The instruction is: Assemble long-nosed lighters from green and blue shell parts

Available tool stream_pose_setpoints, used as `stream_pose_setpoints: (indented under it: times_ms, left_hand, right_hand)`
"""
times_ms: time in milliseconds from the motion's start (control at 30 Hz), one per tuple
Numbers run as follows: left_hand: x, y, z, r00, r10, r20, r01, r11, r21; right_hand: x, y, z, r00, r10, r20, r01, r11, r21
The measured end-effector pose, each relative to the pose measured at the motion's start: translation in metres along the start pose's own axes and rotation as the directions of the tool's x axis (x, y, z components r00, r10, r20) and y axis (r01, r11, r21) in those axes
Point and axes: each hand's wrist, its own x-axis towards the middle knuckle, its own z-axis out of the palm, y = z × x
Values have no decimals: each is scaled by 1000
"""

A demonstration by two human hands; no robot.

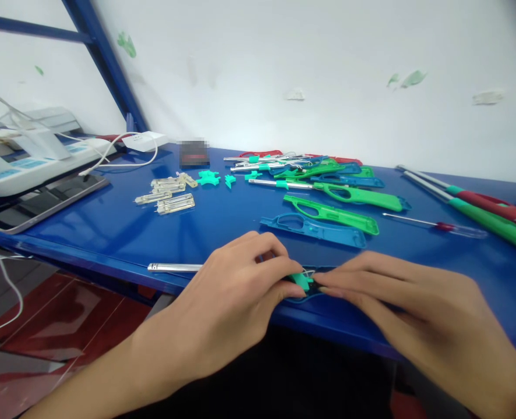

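At the front edge of the blue table, my left hand (pixel 236 285) is closed with thumb and finger pinching a small teal plastic trigger (pixel 301 281). My right hand (pixel 410 302) meets it from the right, its fingertips pinched on a small dark part beside a thin pale wire; most of that part is hidden. Beneath the fingers lies a blue lighter handle half, mostly covered. A silver lighter tube (pixel 175 267) sticks out to the left from behind my left hand. Just beyond my hands lie a blue handle half (pixel 317 231) and a green handle half (pixel 334 215).
Further back is a pile of lighter parts (pixel 301 166). Clear fuel tanks (pixel 176 202) and teal triggers (pixel 208 178) lie left of it. A screwdriver (pixel 459 230) and long lighters (pixel 494 224) are at right. A phone (pixel 48 201) and power strip (pixel 35 166) are at left.
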Motion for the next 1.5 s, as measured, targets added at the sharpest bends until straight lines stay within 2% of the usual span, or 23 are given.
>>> stream_pose_setpoints:
  times_ms: [233,467,633,767,1033,1267,1500]
  left_hand:
    - [-3,-3,3,1000,12,6,-13,999,33]
    - [-3,-5,4,1000,17,-13,-17,1000,0]
    - [-2,-7,0,1000,22,-4,-22,997,-77]
    - [-1,-7,-3,999,-26,38,32,986,-162]
    - [1,-2,-8,997,-56,52,66,972,-227]
    - [1,0,-8,999,-48,24,52,974,-223]
    - [3,1,-4,1000,-21,-23,16,978,-208]
  right_hand:
    - [1,1,0,1000,-12,19,13,999,-30]
    - [1,0,0,1000,-21,13,22,999,-41]
    - [0,-2,2,999,39,-10,-39,998,-39]
    - [-3,-2,4,996,81,-27,-82,996,-30]
    - [-6,-7,2,999,-31,-25,29,997,-78]
    - [-3,-4,4,992,116,-57,-115,993,13]
    - [3,1,-3,977,212,28,-214,967,139]
